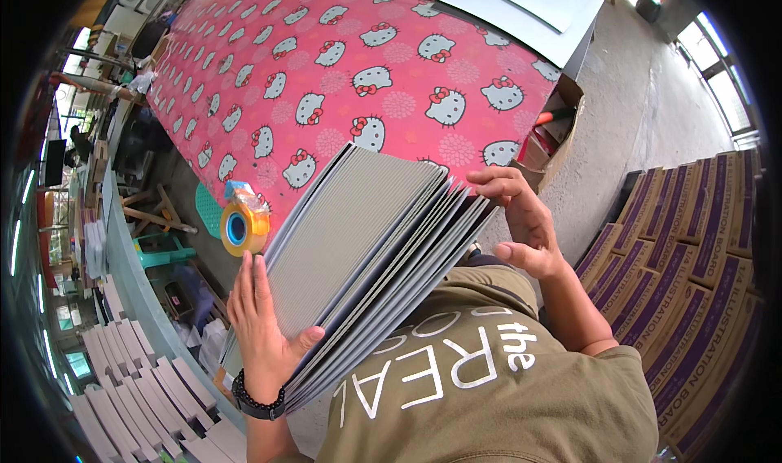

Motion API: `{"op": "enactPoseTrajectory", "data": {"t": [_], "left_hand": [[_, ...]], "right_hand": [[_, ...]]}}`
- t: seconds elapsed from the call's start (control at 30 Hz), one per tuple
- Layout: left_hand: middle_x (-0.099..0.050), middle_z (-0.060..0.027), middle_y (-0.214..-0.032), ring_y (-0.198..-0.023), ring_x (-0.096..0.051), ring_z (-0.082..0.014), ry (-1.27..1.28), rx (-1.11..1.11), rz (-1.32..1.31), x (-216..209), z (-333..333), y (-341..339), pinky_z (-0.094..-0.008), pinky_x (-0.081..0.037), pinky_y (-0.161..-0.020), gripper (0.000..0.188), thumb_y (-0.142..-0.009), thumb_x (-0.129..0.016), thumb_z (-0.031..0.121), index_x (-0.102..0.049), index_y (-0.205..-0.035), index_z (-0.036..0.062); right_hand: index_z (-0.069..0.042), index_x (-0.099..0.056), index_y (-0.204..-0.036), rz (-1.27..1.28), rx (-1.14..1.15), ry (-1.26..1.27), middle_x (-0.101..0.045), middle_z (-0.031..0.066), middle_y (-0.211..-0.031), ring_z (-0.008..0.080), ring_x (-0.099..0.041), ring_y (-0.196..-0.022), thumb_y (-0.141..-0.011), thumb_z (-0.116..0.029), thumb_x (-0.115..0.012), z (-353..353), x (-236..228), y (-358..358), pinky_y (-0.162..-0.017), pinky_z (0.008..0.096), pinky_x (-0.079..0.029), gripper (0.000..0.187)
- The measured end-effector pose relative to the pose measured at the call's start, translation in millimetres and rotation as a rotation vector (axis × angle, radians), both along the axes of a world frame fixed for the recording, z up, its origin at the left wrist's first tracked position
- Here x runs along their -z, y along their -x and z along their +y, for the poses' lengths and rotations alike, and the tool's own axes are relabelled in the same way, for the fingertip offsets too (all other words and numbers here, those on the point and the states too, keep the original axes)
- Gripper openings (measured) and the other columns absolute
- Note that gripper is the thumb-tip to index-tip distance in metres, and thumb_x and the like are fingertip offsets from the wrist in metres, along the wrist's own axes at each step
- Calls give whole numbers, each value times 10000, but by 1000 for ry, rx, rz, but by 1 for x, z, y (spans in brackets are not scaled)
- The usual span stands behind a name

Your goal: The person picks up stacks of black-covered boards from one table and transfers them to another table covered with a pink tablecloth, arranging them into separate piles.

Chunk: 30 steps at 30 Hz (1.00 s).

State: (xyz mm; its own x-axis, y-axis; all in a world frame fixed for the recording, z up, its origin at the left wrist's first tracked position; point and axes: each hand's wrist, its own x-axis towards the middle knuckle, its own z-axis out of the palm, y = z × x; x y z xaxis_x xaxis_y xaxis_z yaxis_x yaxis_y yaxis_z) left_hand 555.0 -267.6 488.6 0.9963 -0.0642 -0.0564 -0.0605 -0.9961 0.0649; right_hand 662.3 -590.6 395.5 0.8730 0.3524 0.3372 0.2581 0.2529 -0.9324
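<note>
A thick stack of thin grey boards [358, 227] stands tilted against the near edge of the table, in front of my body. Its sheets are slightly fanned along the right end. My left hand [265, 320], with a dark beaded bracelet at the wrist, braces the stack's lower left end, fingers stretched along it and thumb over the near side. At the upper right corner is my right hand [528, 223], fingers apart, fingertips at or very near the sheet edges. Beside the stack on the left, a roll of yellowish tape [244, 227] sits at the table edge.
The table wears a pink cover [326, 80] printed with cat faces. White sheets [529, 11] lie at its far right. An opened cardboard box [562, 129] is by its right edge. Cartons [692, 243] are piled right; grey board stacks [138, 390] and a green stool [163, 250] are left.
</note>
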Motion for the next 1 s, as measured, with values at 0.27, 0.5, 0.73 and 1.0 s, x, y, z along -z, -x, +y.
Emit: {"op": "enactPoseTrajectory", "data": {"t": [0.27, 0.5, 0.73, 1.0], "left_hand": [[-256, -219, -1395, -1246, -297, -375, -5, 2, -7, 0, -3, 2, -495, -215, -1003, 1085, -672, -382, 803, -187, -1394, 17], [-254, -221, -1396, -1247, -295, -375, 3, -2, -3, -1, -3, 2, -492, -214, -1002, 1088, -670, -389, 800, -185, -1395, 15], [-250, -220, -1399, -1245, -295, -377, 10, 1, 3, 0, -3, 4, -495, -209, -1004, 1092, -668, -404, 795, -176, -1397, 16], [-246, -218, -1401, -1239, -296, -383, 15, -8, 4, -1, -4, 3, -499, -206, -1005, 1096, -663, -411, 796, -175, -1397, 17]], "right_hand": [[13, -506, -1114, 72, 8, 1, -439, 90, -976, 206, -425, -940, -652, -333, -660, 2, -6, 2, -896, 331, -309, 598], [2, -522, -1125, 6, 58, 45, -461, 85, -918, 201, -429, -903, -670, -380, -633, -1, -6, -2, -864, 328, -319, 604], [20, -475, -1207, 175, -50, -101, -425, 65, -858, 186, -428, -865, -686, -404, -612, 6, -13, -5, -815, 305, -329, 685], [-4, -503, -1235, 36, -89, 175, -413, 56, -810, 184, -419, -792, -679, -490, -570, 4, -24, -15, -752, 292, -321, 741]]}}
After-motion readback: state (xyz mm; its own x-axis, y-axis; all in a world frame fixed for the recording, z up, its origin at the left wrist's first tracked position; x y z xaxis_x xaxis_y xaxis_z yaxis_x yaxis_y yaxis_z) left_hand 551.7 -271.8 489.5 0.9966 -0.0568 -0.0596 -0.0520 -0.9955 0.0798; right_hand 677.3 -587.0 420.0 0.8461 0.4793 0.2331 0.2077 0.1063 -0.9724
